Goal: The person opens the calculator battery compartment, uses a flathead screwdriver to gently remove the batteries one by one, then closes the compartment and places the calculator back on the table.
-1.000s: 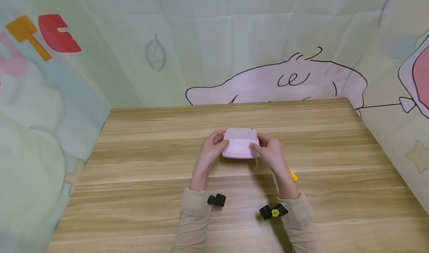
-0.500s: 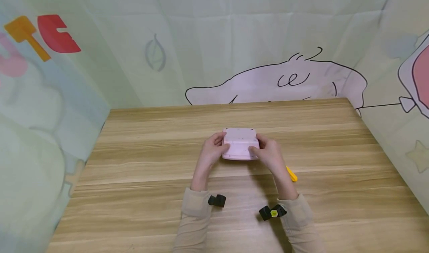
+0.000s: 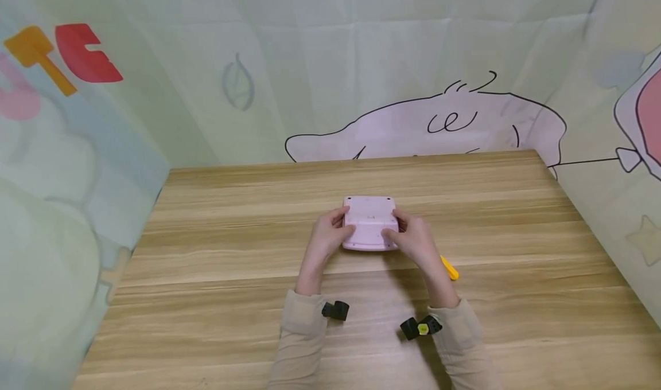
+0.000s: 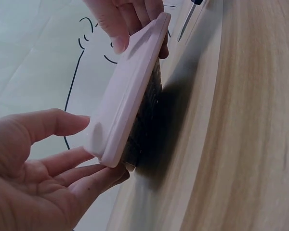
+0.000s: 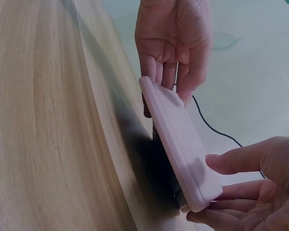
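Observation:
A pink calculator (image 3: 370, 222) is held between both hands over the table, its back turned up toward the head camera. Dark keys (image 4: 147, 113) show along its underside in the left wrist view. My left hand (image 3: 326, 233) pinches the left edge, thumb on the back and fingers beneath. At the opposite edge my right hand (image 3: 413, 236) grips it likewise, thumb pressing near the lower right corner. In the right wrist view the calculator (image 5: 180, 144) stands at a slant close over the wood, with shadow below.
A yellow-handled tool (image 3: 450, 268) lies on the wooden table (image 3: 232, 252) beside the right forearm, partly covered by it. A thin metal shaft (image 4: 186, 22) appears at the top of the left wrist view. Printed cloth (image 3: 310, 63) hangs behind the table.
The calculator has tilted so more of its back faces the head camera, and its near edge sits lower. My right hand has shifted slightly left; more of the yellow handle shows.

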### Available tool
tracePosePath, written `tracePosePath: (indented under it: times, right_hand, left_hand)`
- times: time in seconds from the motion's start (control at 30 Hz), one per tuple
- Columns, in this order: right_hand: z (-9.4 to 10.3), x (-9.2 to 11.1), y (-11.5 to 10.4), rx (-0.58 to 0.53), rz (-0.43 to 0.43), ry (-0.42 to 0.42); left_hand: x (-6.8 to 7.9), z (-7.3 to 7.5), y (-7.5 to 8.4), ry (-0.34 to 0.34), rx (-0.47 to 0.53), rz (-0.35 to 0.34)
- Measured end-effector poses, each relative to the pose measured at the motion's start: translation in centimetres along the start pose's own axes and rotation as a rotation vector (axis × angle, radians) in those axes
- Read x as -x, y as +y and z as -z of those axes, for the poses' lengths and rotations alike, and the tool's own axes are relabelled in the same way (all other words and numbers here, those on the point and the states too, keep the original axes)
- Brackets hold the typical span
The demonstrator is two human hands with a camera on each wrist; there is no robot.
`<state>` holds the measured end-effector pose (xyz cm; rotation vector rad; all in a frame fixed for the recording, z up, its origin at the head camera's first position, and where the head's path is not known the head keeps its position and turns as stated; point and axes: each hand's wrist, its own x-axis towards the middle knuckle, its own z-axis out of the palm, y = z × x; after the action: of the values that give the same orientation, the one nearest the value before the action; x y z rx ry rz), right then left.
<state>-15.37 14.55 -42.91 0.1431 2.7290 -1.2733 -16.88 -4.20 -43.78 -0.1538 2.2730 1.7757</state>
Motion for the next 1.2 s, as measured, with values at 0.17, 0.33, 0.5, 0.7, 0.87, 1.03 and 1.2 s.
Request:
tracePosePath:
  times: [0.17, 0.33, 0.5, 0.7, 0.87, 1.03, 1.2]
  right_hand:
    - [0.01, -0.07, 0.15, 0.002, -0.020, -0.025]
    - [-0.05, 0.00, 0.18, -0.002, -0.009, -0.035]
    - [-0.20, 0.05, 0.31, 0.018, 0.008, -0.032]
    - [-0.33, 0.03, 0.39, 0.033, 0.014, -0.027]
    - [-0.43, -0.11, 0.49, 0.045, 0.014, -0.025]
    - [-0.53, -0.22, 0.56, 0.044, 0.003, -0.034]
    - [-0.44, -0.21, 0.50, 0.040, -0.010, -0.053]
  left_hand:
    - [-0.14, -0.13, -0.17, 0.001, -0.017, -0.005]
    - [-0.15, -0.16, -0.30, 0.009, -0.033, -0.013]
    - [-0.15, -0.16, -0.42, 0.007, -0.035, -0.014]
    - [-0.13, -0.16, -0.53, -0.005, -0.053, -0.019]
    - [-0.24, -0.26, -0.62, -0.009, -0.057, -0.024]
    - [-0.17, -0.35, -0.60, -0.007, -0.070, -0.032]
    - [-0.19, -0.34, -0.61, -0.013, -0.072, -0.030]
